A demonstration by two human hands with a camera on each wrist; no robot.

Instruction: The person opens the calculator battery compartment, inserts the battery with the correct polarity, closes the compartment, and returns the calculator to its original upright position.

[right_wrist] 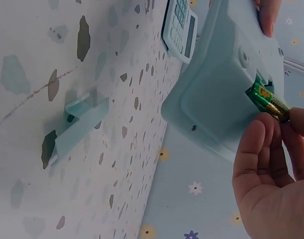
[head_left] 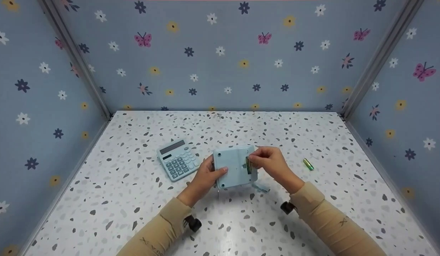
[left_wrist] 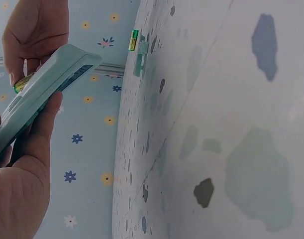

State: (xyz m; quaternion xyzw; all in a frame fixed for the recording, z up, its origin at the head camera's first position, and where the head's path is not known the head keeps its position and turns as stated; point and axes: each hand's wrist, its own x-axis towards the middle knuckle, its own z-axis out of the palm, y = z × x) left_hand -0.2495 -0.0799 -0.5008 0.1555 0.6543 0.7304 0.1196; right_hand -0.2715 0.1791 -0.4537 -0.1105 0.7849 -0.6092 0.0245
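Observation:
My left hand [head_left: 205, 176] grips a light blue calculator [head_left: 232, 167] by its left edge, thumb across its back. The calculator's back faces up towards the head view, with an open battery slot near its right side. In the right wrist view, my right hand [right_wrist: 273, 174] pinches a green and gold battery [right_wrist: 267, 101] between thumb and fingers. One end of this battery tilts into the slot, and the other stands out of the back. Below the calculator lies the light blue battery cover [head_left: 261, 187] on the table.
A second light blue calculator [head_left: 178, 160] lies face up on the speckled table [head_left: 134, 209], left of my left hand. Another green and gold battery [head_left: 308, 164] lies to the right of my right hand. Flower-patterned panels [head_left: 220, 71] stand at the back and both sides.

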